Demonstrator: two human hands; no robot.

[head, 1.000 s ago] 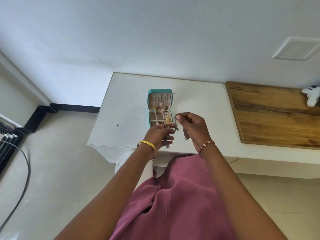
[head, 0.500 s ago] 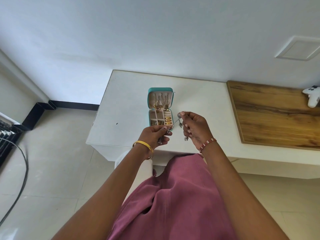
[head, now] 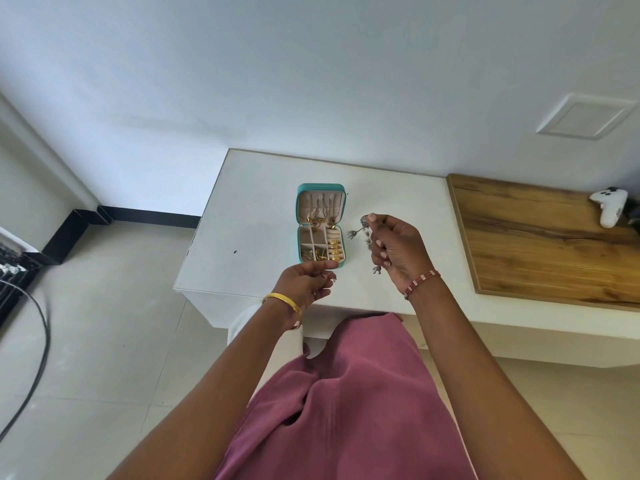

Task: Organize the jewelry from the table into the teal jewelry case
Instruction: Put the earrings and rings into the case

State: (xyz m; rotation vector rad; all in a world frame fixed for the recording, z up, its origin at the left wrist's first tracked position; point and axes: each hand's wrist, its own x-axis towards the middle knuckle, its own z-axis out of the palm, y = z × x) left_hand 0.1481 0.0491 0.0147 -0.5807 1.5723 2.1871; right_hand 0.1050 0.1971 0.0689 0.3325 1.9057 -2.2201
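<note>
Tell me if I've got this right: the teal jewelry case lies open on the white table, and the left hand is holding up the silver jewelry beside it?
Not quite. In the head view the right hand pinches the silver jewelry, not the left. The rest stands: the teal jewelry case lies open on the white table, beside the jewelry.

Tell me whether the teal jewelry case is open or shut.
Open. The teal jewelry case lies on the white table with its lid folded back, showing the beige lining and gold pieces in the compartments.

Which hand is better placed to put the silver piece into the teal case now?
Probably the right hand: it already pinches the silver jewelry just beside the open teal case. The left hand seems empty.
</note>
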